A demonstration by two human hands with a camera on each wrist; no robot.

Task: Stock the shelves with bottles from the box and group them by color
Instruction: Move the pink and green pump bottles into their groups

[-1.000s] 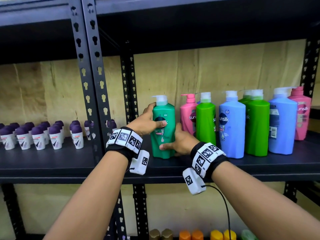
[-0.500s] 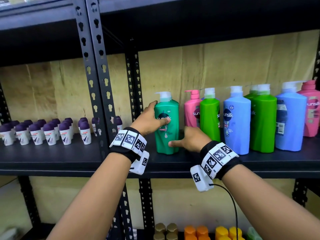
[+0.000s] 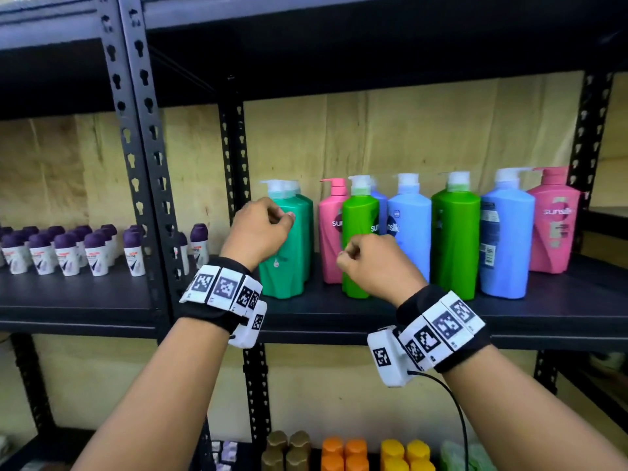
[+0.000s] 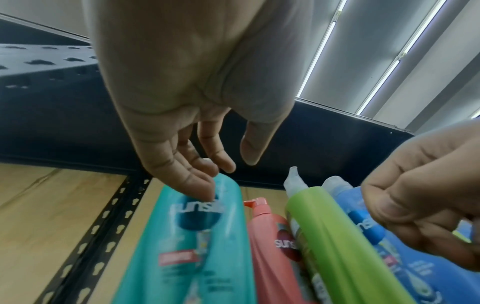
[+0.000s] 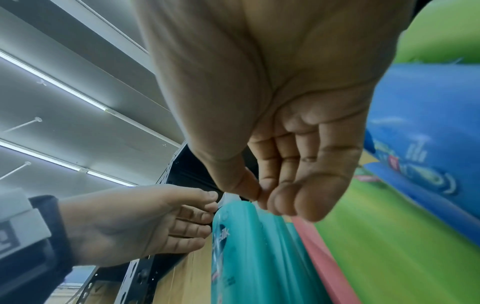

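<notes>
A teal pump bottle [image 3: 299, 239] stands at the left end of the bottle row on the black shelf [image 3: 339, 321], with a second teal one right behind it. My left hand [image 3: 280, 219] hovers in front of its upper part, fingers loosely curled, holding nothing; the left wrist view shows the fingertips [image 4: 205, 191] close to the teal bottle [image 4: 197, 236], contact unclear. My right hand [image 3: 346, 258] hangs loosely curled and empty in front of the light green bottle [image 3: 360, 212]. In the right wrist view its thumb rests against the curled fingers [image 5: 285, 201].
Right of the teal bottles stand a pink bottle [image 3: 331, 239], blue bottle [image 3: 409, 226], green bottle [image 3: 455, 239], another blue [image 3: 506, 239] and another pink [image 3: 552, 226]. Small purple-capped roll-ons [image 3: 68, 253] fill the left bay beyond the perforated post [image 3: 142, 164]. Orange bottles [image 3: 343, 453] and yellow ones stand below.
Both hands have let go of the teal bottle and drawn back from it, fingers curling in. The bottle now stands alone on the shelf.
</notes>
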